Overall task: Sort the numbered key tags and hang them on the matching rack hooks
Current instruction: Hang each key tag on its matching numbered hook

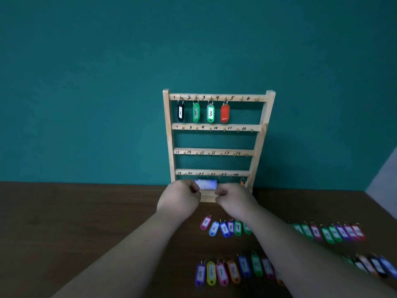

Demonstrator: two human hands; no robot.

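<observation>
A flat, matt teal painted wall point(86, 82) fills the view from 9 o'clock over 12 to 3 o'clock. Below it, a dark brown wood-grain table point(64, 211) spans the lower third, from 8 through 6 to 4 o'clock, its far edge meeting the wall. At 3 to 4 o'clock, beyond the table's right corner, lies a pale grey-white slanting surface point(386, 179), too blurred to identify.

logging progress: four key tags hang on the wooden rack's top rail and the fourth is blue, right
No: the head view shows the fourth oval plastic key tag is red, not blue. Four do hang on the top rail of the wooden rack.
</observation>
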